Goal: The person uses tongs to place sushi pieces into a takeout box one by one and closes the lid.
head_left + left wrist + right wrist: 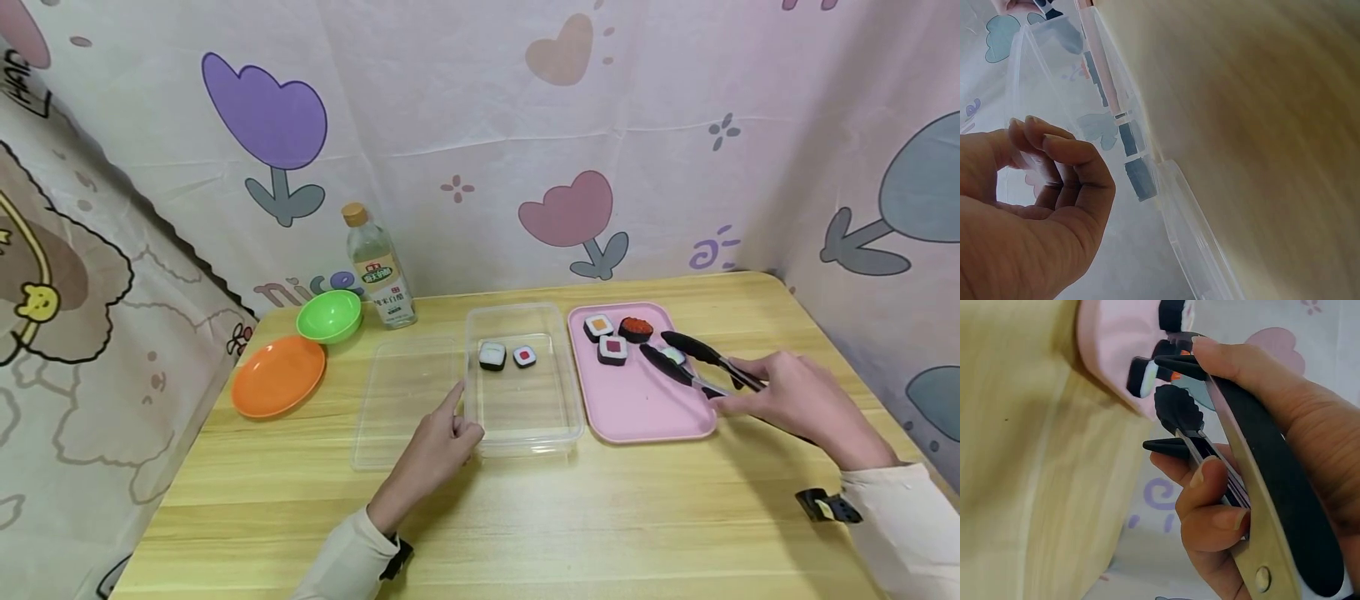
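At its left wall, my left hand holds a clear plastic container, index finger stretched along the side and the other fingers curled. Two toy sushi rolls, a white-topped one and a red-centred one, lie inside. My right hand grips black-tipped metal tongs. Their tips are spread about a sushi piece on the pink tray; contact is unclear. Beside it on the tray are an orange-centred roll, a dark-red-centred roll and a red-topped piece.
A clear lid lies flat left of the container. Further left are an orange plate and a green bowl. A glass bottle with an orange-brown cap stands at the back, before a patterned cloth.
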A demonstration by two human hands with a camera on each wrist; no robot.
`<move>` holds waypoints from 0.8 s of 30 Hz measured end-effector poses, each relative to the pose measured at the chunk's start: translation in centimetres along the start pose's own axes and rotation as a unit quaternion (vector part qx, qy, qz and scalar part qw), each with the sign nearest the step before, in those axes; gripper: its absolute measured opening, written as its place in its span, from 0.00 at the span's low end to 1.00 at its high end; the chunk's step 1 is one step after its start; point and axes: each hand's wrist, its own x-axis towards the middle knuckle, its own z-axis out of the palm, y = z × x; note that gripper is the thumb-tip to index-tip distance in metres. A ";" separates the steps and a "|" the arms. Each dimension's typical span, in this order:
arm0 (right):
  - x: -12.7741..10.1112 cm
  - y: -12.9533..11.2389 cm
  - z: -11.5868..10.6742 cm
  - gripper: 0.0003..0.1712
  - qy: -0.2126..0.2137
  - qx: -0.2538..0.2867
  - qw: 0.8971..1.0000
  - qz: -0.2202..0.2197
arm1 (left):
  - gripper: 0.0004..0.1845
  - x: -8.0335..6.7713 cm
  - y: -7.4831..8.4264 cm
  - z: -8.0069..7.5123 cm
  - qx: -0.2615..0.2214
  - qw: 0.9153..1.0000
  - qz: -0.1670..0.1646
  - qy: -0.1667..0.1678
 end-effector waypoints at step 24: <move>0.7 0.5 0.6 0.51 -0.012 -0.016 1.000 -0.002 | 0.42 0.0 -0.1 0.0 -0.003 1.000 0.003 -0.005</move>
